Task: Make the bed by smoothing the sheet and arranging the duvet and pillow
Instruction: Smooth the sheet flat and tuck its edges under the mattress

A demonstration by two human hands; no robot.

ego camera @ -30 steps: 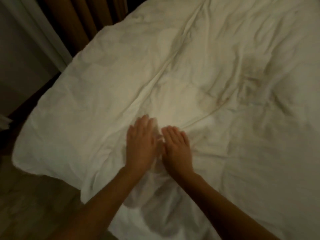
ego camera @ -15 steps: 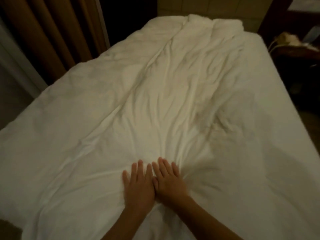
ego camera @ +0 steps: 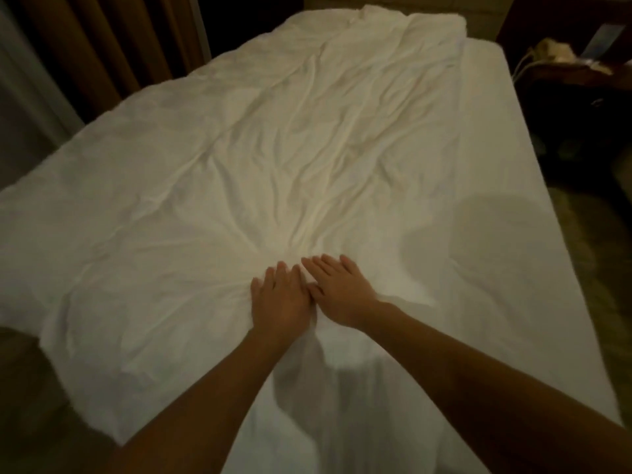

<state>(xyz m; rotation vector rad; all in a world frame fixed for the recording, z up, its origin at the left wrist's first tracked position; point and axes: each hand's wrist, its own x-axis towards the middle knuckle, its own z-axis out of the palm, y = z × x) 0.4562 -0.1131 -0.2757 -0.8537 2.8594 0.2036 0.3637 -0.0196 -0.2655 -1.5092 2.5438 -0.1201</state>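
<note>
The left hand [ego camera: 280, 302] and right hand [ego camera: 342, 295] are bare, as are both forearms [ego camera: 461, 357] to the frame's edge.

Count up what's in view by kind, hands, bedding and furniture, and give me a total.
Hands: 2, the left hand and right hand, flat on the duvet
Duvets: 1
Sheets: 1, the sheet bare along the right side
Curtains: 1, the curtain
Bedside tables: 1, the bedside table
Pillows: 0 in view
Total: 6
</note>
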